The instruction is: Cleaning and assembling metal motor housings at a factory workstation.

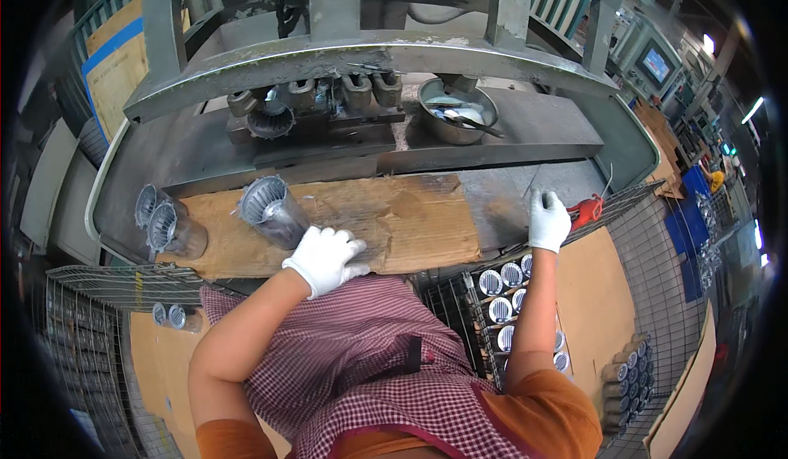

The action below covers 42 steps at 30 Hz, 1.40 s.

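My left hand [327, 260], in a white glove, rests at the front edge of the cardboard sheet [402, 221] with its fingers apart. It is beside the base of a grey metal cup-shaped casting [283, 219] with ribs inside, and I cannot tell if they touch. Two similar castings, one in front [176, 233] and one behind [148, 203], stand at the sheet's left end. To the right, my gloved right hand [548, 219] is closed above the metal bench; a thin line shows by its fingertips, too fine to name. A red-handled tool [587, 211] lies just right of it.
Behind the bench stands a machine with a heavy grey crossbar [369, 55]; another casting [271, 120] sits under it. A metal bowl [457, 110] holds pale liquid and a utensil. Wire baskets [648, 254] flank me, with several castings [501, 310] stacked at right.
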Available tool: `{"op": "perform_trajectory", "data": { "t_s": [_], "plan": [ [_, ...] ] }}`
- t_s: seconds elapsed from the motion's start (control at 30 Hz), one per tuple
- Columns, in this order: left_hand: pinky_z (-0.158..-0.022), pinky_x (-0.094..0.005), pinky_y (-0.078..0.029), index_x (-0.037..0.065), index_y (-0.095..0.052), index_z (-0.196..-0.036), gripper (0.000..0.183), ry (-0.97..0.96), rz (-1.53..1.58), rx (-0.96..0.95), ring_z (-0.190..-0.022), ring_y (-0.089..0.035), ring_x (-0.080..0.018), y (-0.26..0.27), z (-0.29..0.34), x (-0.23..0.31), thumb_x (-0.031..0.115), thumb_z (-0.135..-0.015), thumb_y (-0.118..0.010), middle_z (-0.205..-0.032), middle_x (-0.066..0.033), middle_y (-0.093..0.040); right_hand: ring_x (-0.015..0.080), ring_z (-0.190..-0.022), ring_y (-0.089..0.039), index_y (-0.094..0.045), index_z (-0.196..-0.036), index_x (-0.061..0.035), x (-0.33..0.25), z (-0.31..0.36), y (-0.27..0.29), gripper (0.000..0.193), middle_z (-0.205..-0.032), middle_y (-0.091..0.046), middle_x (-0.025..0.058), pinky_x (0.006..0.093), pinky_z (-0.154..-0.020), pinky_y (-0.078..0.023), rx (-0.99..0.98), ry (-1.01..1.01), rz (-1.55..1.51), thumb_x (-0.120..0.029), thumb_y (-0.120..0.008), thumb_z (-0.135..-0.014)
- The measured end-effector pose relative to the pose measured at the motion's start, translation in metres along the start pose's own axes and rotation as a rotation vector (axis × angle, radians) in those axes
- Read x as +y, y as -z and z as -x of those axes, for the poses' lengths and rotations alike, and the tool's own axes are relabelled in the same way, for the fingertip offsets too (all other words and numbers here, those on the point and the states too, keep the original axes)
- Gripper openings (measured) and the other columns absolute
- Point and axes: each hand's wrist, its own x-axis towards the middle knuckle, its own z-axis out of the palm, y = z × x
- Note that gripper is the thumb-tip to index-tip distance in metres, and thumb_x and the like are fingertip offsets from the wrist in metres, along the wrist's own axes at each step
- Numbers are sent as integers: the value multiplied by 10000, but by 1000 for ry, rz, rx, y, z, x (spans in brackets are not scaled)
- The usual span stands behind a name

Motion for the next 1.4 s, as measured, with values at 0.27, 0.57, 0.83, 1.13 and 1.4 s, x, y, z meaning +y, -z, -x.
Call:
{"op": "perform_trajectory", "data": {
  "t_s": [0.27, 0.57, 0.83, 1.13, 1.4],
  "plan": [
    [-881, -408, -428, 127, -590, -1238, 486, -14, 74, 225, -1036, -588, -287, 5, -2, 7, 460, -883, -584, -1229, -106, -578, 384, -616, -578, -567, -656, -42, 2, -1, 0, 413, -663, -596, 185, 448, -570, -438, 8, 8, -7, -397, -649, -850],
    [-909, -418, -415, 134, -607, -1219, 481, -15, -50, -38, -1026, -590, -281, -1, 0, 4, 468, -874, -596, -1145, -90, -611, 387, -615, -585, -557, -628, -56, 0, 0, -1, 415, -628, -590, 179, 456, -561, -445, 37, 11, -33, -400, -670, -830],
    [-916, -425, -411, 129, -618, -1200, 471, -23, -41, 15, -1029, -591, -283, -5, 2, 5, 467, -873, -597, -1129, -87, -615, 387, -625, -593, -558, -632, -59, -1, 0, 4, 418, -637, -594, 182, 455, -567, -451, 23, 16, -17, -410, -662, -834],
    [-856, -414, -422, 126, -635, -1127, 399, -11, 80, 324, -1003, -582, -284, 10, -4, 15, 402, -840, -646, -1126, -89, -603, 390, -635, -592, -563, -642, -59, -3, 0, 4, 414, -652, -597, 186, 454, -573, -452, 5, 13, -19, -411, -655, -838],
    [-878, -415, -419, 132, -639, -1154, 454, -18, -34, 1, -1006, -589, -278, -2, 0, 6, 482, -869, -597, -1095, -84, -618, 390, -621, -580, -543, -631, -53, 1, -1, 0, 420, -638, -585, 183, 455, -565, -439, -4, -10, -14, -401, -660, -836]
  ]
}}
